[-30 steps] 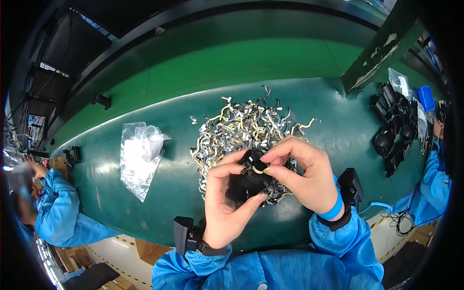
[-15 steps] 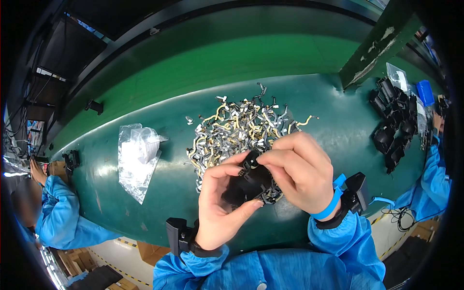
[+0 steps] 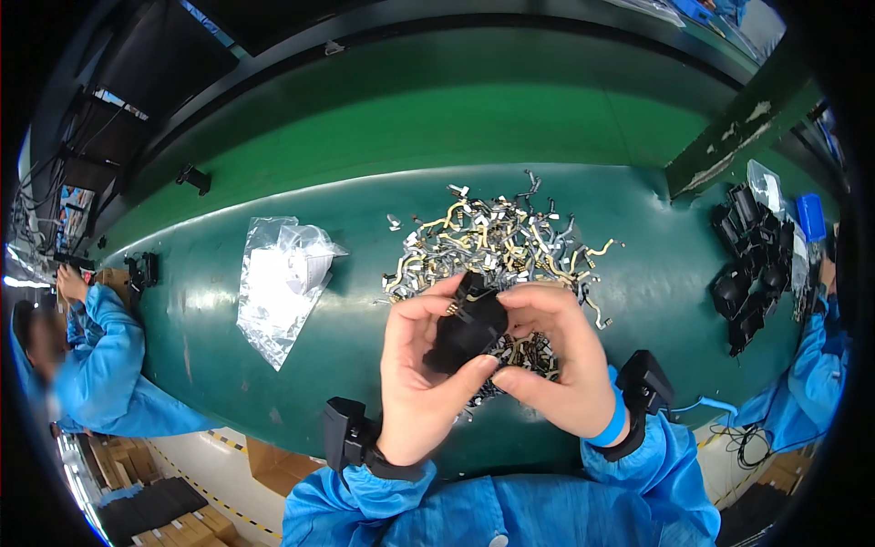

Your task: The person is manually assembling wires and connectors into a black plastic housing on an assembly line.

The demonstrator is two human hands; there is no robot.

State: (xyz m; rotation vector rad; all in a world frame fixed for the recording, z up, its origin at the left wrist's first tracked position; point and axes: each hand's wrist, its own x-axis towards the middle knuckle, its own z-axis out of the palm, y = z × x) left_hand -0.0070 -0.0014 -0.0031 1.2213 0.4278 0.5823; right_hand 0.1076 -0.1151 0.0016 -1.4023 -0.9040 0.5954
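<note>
A black moulded plastic housing is between my two hands, above the near part of a heap of short cables. My left hand grips its left side, thumb along the near edge and fingers curled behind. From the right, my right hand closes on the same housing, fingertips at its upper right edge and thumb near its lower edge. At the housing's top, a small cable end with gold-coloured contacts shows beside my left fingertips. The heap of cables, yellow, grey, white and black, spreads behind and beneath my hands.
A clear plastic bag lies left on the green table. Several black housings are piled at the right, near a blue bin and a green post. People in blue sleeves work at both sides.
My right hand has left its pinch at the housing's top and now wraps the housing's right side. The housing has tilted slightly. The view has shifted.
</note>
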